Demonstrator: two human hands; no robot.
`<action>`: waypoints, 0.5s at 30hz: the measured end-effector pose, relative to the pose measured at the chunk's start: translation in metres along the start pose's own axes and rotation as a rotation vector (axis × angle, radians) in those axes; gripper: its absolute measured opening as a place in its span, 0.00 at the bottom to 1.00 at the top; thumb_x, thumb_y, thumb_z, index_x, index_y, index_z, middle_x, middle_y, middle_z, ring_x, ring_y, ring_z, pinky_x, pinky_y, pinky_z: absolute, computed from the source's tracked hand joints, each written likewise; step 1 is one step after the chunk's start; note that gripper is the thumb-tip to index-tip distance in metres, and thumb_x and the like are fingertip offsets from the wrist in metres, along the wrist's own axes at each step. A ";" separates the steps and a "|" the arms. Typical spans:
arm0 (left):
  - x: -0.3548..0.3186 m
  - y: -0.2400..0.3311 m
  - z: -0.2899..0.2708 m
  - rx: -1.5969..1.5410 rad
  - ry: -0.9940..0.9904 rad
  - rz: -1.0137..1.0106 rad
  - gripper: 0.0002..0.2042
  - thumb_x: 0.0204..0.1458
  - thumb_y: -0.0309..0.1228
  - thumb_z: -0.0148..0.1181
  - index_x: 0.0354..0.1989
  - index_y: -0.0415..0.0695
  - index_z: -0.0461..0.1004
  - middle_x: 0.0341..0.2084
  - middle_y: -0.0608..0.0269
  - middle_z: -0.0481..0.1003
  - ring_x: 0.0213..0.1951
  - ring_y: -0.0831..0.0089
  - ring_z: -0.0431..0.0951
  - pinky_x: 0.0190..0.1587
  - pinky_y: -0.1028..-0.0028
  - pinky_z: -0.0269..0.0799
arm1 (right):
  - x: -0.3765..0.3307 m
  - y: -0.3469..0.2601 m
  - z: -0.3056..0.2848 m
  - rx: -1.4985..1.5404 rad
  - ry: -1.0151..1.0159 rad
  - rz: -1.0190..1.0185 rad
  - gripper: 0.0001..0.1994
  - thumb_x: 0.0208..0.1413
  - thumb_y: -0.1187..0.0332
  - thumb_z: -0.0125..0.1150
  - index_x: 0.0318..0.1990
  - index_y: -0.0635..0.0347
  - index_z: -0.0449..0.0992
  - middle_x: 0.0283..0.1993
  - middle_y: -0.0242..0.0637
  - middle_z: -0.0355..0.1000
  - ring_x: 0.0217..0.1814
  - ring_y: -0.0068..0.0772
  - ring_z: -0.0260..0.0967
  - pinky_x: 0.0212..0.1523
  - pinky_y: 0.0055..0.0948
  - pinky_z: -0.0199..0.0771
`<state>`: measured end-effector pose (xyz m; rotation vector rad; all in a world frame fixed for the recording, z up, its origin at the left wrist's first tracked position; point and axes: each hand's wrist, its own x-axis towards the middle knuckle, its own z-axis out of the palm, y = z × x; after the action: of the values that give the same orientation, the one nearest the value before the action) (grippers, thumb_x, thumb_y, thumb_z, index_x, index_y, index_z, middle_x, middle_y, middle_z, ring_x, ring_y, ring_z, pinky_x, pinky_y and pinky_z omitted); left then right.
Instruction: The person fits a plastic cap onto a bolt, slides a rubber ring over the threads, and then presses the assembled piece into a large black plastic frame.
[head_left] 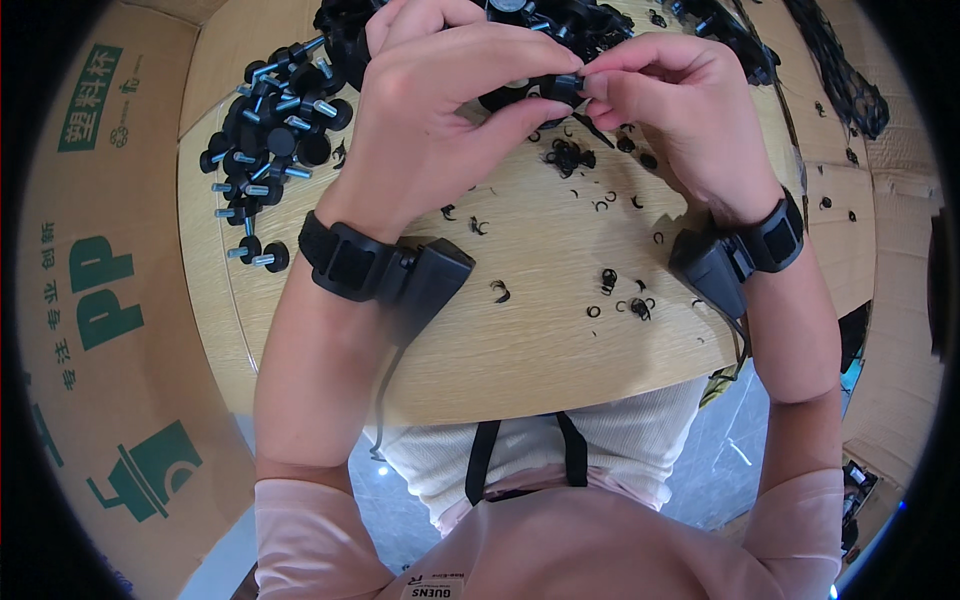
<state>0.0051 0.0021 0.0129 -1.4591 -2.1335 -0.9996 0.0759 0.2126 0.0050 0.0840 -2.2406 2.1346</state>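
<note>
Both hands up over far side of wooden table [520, 340], meeting at a small black knob part [560, 90]. Left hand [440, 110] curled, thumb + index pinching the part from left and below; right hand [680, 110] pinching same spot w/ thumb + index tips, prob. pressing a tiny black clip onto it, though clip itself hidden betw. fingertips, can't tell for sure. Part held in air just above tabletop, nothing under it but scattered small black C-rings [570, 155] and loose bits. Risks, judged from this: tiny ring slipping out of right fingertips, since grip is tip-only and view of it blocked by own fingers; if dropped, lands among lookalike rings on table, hard to tell which. Also poss. springing off toward table edge near torso and falling to floor. Ring seating crooked if the two pinches not square to each other. Pile of black knobs with blue-grey threaded studs [270, 130] sits well left of hands, apart from them; left forearm sweep could knock a few off near edge by cardboard box [100, 300]. Wrist-strapped black devices w/ cables [400, 275] hang close to tabletop, could drag loose rings [625, 300] around.
</note>
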 end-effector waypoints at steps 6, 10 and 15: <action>0.002 0.000 0.000 0.055 -0.022 0.089 0.17 0.37 0.26 0.73 0.39 0.50 0.83 0.39 0.72 0.82 0.37 0.72 0.70 0.48 0.73 0.63 | 0.000 -0.005 0.001 0.135 -0.026 0.170 0.07 0.56 0.77 0.57 0.40 0.67 0.79 0.34 0.38 0.78 0.34 0.23 0.76 0.36 0.20 0.78; 0.003 0.004 0.001 0.061 -0.047 0.094 0.17 0.37 0.26 0.73 0.40 0.50 0.83 0.39 0.72 0.82 0.37 0.72 0.70 0.48 0.72 0.62 | 0.000 -0.005 -0.004 0.297 -0.095 0.251 0.10 0.57 0.69 0.58 0.38 0.69 0.78 0.32 0.39 0.77 0.30 0.23 0.74 0.33 0.20 0.77; 0.005 0.008 0.000 0.052 -0.009 0.144 0.16 0.37 0.25 0.73 0.39 0.48 0.82 0.40 0.71 0.82 0.37 0.73 0.70 0.47 0.73 0.64 | 0.005 -0.001 -0.018 0.488 -0.251 0.342 0.10 0.58 0.70 0.57 0.40 0.69 0.77 0.33 0.38 0.76 0.30 0.23 0.74 0.33 0.19 0.77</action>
<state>0.0103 0.0070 0.0194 -1.5700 -2.0121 -0.8802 0.0714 0.2308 0.0077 -0.0188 -1.8960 2.9699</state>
